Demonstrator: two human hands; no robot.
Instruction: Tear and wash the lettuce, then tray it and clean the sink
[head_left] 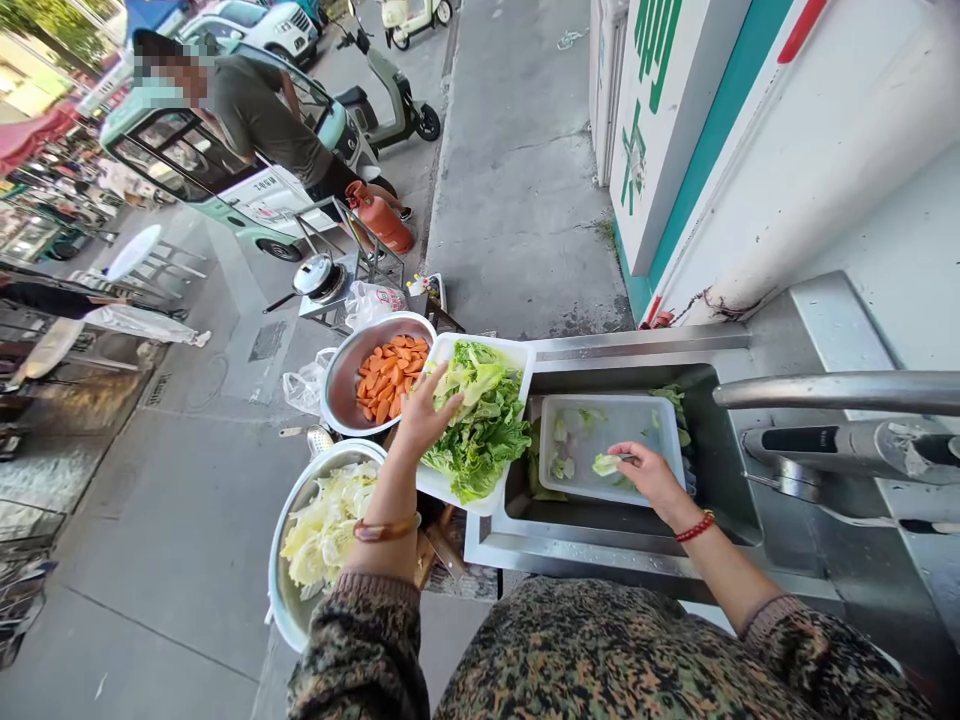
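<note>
My left hand (426, 415) reaches over the left edge of a white tray (525, 352) heaped with green lettuce leaves (484, 430). Its fingers are spread at the leaves; whether they touch them I cannot tell. Over a white plastic tub (611, 405) of water in the sink, my right hand (651, 476) pinches a small pale-green leaf piece (606, 464). A few leaf scraps (562, 466) lie in the tub's water. More greens (670, 402) show beside the tub, inside the metal sink (720, 480).
Left of the tray stand a metal bowl of sliced carrots (391, 375) and a basin of pale cabbage (330, 530). A faucet (832, 390) juts in from the right. Beyond are a pot (319, 277), an orange gas cylinder (381, 218) and a standing person (262, 120).
</note>
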